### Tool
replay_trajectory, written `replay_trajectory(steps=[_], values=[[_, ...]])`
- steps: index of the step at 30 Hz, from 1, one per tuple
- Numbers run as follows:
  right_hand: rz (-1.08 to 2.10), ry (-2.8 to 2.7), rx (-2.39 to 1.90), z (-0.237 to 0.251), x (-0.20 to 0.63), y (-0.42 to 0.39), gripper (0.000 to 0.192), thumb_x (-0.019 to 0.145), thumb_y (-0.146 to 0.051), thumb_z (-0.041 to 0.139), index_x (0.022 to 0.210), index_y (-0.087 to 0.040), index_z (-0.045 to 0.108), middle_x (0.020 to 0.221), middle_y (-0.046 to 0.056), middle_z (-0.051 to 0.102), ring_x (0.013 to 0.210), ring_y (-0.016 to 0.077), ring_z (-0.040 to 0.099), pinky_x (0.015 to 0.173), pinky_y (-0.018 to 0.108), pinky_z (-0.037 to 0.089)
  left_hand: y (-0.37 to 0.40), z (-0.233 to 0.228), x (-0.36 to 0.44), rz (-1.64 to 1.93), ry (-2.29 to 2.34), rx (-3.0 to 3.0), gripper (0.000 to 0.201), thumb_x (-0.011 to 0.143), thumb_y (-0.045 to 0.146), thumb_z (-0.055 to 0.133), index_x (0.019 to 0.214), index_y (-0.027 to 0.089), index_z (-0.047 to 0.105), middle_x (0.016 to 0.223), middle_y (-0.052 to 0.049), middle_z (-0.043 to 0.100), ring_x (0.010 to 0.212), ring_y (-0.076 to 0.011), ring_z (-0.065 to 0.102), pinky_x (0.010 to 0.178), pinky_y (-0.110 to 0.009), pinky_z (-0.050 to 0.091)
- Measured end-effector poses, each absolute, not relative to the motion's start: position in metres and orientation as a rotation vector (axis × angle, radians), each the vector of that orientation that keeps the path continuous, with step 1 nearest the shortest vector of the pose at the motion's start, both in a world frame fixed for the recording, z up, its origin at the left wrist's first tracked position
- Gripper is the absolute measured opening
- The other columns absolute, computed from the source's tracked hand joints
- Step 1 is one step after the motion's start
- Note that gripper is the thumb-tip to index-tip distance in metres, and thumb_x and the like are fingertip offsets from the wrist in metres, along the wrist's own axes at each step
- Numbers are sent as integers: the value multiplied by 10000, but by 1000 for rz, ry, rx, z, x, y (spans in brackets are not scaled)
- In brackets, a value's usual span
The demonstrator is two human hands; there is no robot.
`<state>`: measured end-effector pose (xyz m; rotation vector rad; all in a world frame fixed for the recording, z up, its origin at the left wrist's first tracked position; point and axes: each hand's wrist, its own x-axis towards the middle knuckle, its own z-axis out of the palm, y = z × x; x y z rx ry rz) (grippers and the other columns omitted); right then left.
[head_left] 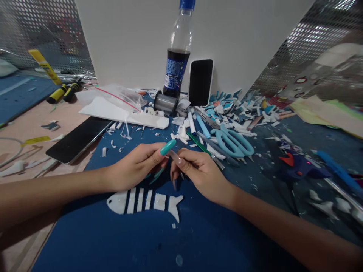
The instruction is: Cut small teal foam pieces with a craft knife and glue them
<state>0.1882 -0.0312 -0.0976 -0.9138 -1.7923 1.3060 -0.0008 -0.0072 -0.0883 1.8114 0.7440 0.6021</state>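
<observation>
we see 2 bare hands meeting in the middle, just above a dark blue cutting mat on the counter. the left hand has long teal nails, and its thumb and finger tips pinch together near the right hand. the right hand's grip is closed narrow around a thin green stick-like tool, which pokes out past the fingers toward the back. there may be a tiny piece held between both hands, but it is too small for us to tell.

both arms come in low from the sides with bent wrists, so the fingertips touch right in front of the eyes, which looks good for small careful work.

a flat white foam fish shape with cut stripes lies on the mat just below the hands, close by. light blue scissors rest near the right hand, among many white and blue scraps. a dark soda bottle with a blue cap and a black phone stand at the back wall, well apart from the cutting.
</observation>
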Motion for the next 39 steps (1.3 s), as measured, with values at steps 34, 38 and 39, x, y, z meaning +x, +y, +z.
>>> replay_trajectory(steps=[34,38,39], values=[[1439,-1511,-886,-91,190,-33,308,911,-302,490,636,-166,519,551,-32,523,439,65,521,459,200,448,-15,-85,-4,981,853,2203,243,908,183,424,666,169,419,558,70,383,481,-36,345,467,-145,315],[1487,-1473,-869,-92,191,-33,296,936,-331,425,725,-163,547,605,-12,549,503,79,541,483,203,450,-15,-85,-4,1011,865,2127,249,911,193,422,663,169,419,551,72,390,473,-34,353,462,-146,314],[1497,-1513,-871,-92,191,-33,293,940,-342,414,763,-158,558,628,-4,559,537,82,556,513,202,457,-15,-84,-4,965,850,2153,251,909,187,421,659,167,422,560,68,399,483,-34,364,470,-145,319]])
